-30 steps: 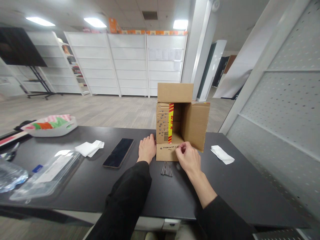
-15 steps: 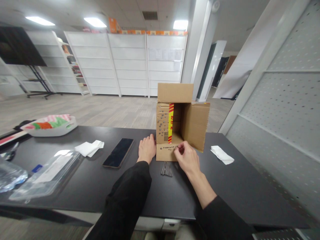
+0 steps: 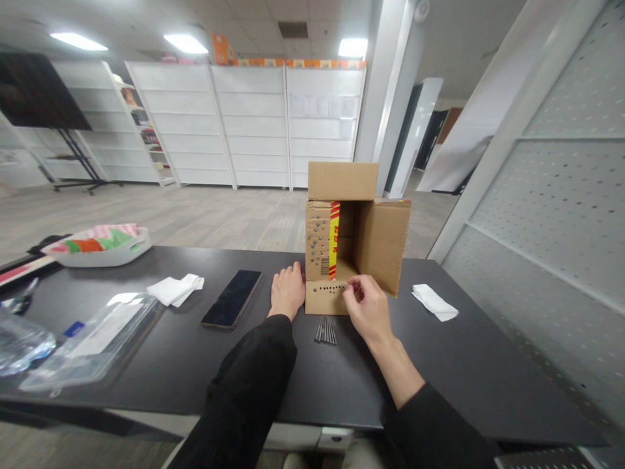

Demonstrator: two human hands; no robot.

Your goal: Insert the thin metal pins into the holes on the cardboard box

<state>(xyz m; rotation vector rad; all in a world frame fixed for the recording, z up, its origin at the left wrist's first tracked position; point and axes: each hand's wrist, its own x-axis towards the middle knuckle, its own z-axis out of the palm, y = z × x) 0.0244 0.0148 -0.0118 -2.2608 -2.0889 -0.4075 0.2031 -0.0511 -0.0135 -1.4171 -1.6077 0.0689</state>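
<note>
An open cardboard box [image 3: 318,244] stands on its side, its mouth facing me, and its lower flap [image 3: 319,304] hangs down in front. A row of small dark round dots or holes runs along that flap. My right hand [image 3: 368,306] is at the flap's right end, thumb and fingertips pinched together; what lies between them is too small to make out. To the left of the box, my left hand [image 3: 288,290] rests on the table, fingers forward, touching the box's side. Several thin metal nails [image 3: 325,330] lie fanned out below the flap.
A smartphone [image 3: 232,298] and folded tissues [image 3: 176,289] lie to the left. Beyond them are a clear plastic case [image 3: 97,339], a plastic bottle [image 3: 24,345] and a white basket [image 3: 97,257] with cloth. Another tissue [image 3: 434,302] sits on the right, near a perforated partition [image 3: 561,228].
My right hand has shifted slightly to the right along the flap, still pinched. The left hand, box and nails stay where they were.
</note>
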